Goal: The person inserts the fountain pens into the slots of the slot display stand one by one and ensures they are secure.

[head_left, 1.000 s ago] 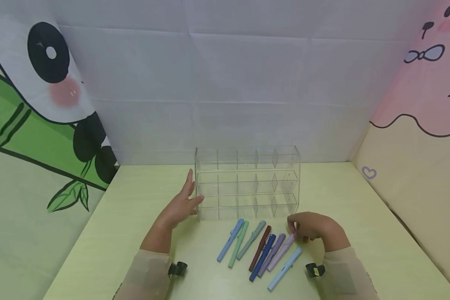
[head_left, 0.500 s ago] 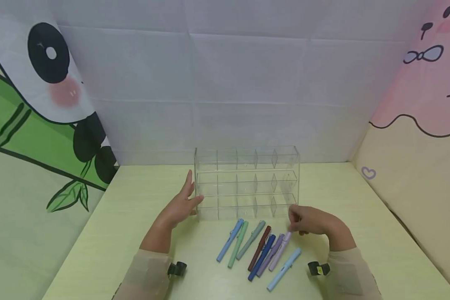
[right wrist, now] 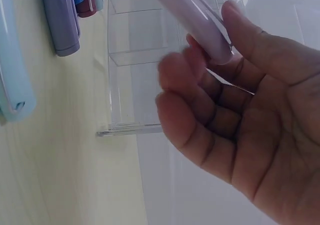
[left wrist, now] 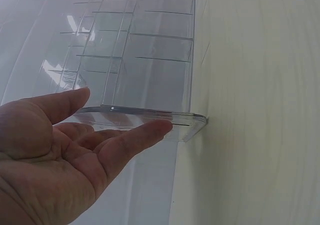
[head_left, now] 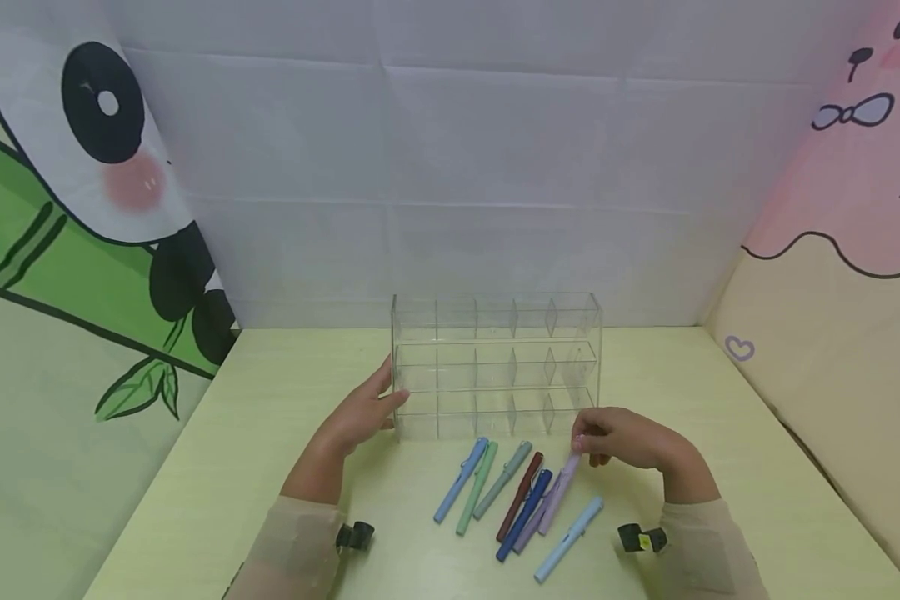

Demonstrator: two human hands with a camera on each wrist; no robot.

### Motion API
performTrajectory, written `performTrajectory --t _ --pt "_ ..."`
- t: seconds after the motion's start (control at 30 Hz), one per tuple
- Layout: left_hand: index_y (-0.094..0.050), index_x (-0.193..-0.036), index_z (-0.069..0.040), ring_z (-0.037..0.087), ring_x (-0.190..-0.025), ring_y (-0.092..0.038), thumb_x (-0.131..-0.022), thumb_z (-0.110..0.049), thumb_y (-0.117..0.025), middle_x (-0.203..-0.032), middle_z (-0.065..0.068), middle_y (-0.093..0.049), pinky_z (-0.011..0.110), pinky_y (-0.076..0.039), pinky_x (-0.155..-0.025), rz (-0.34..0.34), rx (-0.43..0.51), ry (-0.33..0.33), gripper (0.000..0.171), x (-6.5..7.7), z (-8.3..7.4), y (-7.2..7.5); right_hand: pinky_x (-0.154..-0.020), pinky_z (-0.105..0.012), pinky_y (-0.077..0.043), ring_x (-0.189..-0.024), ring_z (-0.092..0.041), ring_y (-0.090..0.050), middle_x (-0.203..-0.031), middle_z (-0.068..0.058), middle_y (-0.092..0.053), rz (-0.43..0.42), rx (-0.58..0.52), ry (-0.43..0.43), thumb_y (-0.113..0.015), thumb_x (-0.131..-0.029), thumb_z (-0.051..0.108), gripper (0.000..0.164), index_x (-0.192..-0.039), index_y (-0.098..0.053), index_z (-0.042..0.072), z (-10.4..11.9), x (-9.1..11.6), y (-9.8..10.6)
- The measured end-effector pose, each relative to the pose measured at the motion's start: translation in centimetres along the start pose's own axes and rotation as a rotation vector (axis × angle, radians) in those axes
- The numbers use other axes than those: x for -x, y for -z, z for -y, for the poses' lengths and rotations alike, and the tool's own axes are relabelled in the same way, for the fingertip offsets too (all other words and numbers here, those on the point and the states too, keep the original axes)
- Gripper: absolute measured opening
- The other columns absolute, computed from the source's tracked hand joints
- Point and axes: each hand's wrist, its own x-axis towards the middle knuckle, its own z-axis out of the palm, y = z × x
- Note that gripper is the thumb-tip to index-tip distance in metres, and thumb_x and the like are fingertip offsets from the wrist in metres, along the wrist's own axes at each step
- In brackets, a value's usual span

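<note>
The right hand (head_left: 622,438) pinches a light purple pen (head_left: 560,494) by one end.
A pale blue pen (head_left: 568,540) lies closest on the tabletop (head_left: 727,433). Then comes the light purple pen, smooth and shiny with a thin clip, slanting right by a darker purple pen (head_left: 530,532). Farther back, the left hand (head_left: 359,413), fingers stretched out, touches the side of a see-through rack (head_left: 456,427) with three rows of little boxes.

One clear plastic three-tier rack (head_left: 493,377) with fifteen compartments (head_left: 456,377) stands at twelve o'clock from eight slim, cylindrical pens (head_left: 520,497) in different colours, with two bare hands (head_left: 356,414), two beige sleeves (head_left: 292,542) and two small black wrist devices (head_left: 355,537).
</note>
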Motion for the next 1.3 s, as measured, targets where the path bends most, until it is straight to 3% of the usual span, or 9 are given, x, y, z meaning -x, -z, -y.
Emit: performTrajectory --t 0.2,0.43,0.6,0.87,1.1,1.3 --pt "0.000 -0.156 -0.043 0.035 -0.146 -0.028 -0.101 -0.042 -0.052 -0.166 -0.002 -0.005 0.055 -0.043 -0.105 0.001 -0.005 -0.012 0.076 -0.1 0.2 -0.1 -0.078 -0.040 -0.059 -0.089 -0.031 -0.070 -0.095 -0.012 -0.072 0.025 -0.092 0.038 -0.056 -0.101 0.024 0.021 -0.108 -0.060 0.004 0.1 -0.1 0.0" --pt "0.001 -0.156 -0.042 0.036 -0.145 -0.030 -0.100 -0.044 -0.053 -0.166 -0.001 -0.004 0.055 -0.042 -0.106 0.004 -0.005 -0.012 0.078 -0.2 0.4 -0.1 -0.081 -0.038 -0.059 -0.092 -0.035 -0.070 -0.097 -0.012 -0.071 -0.024 -0.139 0.083 -0.057 -0.101 0.025 0.025 -0.114 -0.058 0.004 0.5 -0.1 -0.1" --pt "0.001 -0.156 -0.042 0.036 -0.145 -0.030 -0.100 -0.044 -0.054 -0.166 0.000 -0.004 0.056 -0.042 -0.106 0.004 -0.001 -0.007 0.078 -0.2 0.5 -0.1 -0.081 -0.038 -0.059 -0.092 -0.038 -0.069 -0.099 -0.014 -0.069 -0.101 -0.174 0.112 -0.055 -0.102 0.026 0.028 -0.118 -0.056 0.003 0.7 0.0 -0.1" --pt "0.000 -0.156 -0.042 0.036 -0.145 -0.029 -0.099 -0.045 -0.054 -0.166 0.000 -0.004 0.055 -0.043 -0.105 -0.006 -0.012 -0.008 0.078 -0.2 0.4 -0.1 -0.085 -0.038 -0.058 -0.095 -0.038 -0.069 -0.103 -0.017 -0.068 -0.267 -0.266 0.228 -0.055 -0.102 0.022 0.027 -0.122 -0.055 0.003 0.8 -0.1 0.2" --pt "0.001 -0.156 -0.043 0.034 -0.149 -0.021 -0.100 -0.044 -0.053 -0.166 -0.004 -0.003 0.053 -0.045 -0.104 0.013 -0.010 -0.023 0.078 -0.4 0.3 0.0 -0.086 -0.032 -0.058 -0.093 -0.032 -0.072 -0.110 -0.021 -0.069 -0.425 -0.342 0.308 -0.056 -0.101 0.017 0.030 -0.127 -0.051 0.002 0.9 -0.3 0.2" --pt "0.001 -0.157 -0.041 0.034 -0.149 -0.019 -0.101 -0.040 -0.054 -0.166 0.001 -0.004 0.051 -0.047 -0.103 0.015 0.013 -0.028 0.078 -0.3 0.3 0.0 -0.086 -0.036 -0.058 -0.096 -0.025 -0.072 -0.117 -0.029 -0.064 -0.510 -0.432 0.374 -0.058 -0.100 0.013 0.030 -0.127 -0.050 0.002 1.0 -1.1 -0.1"
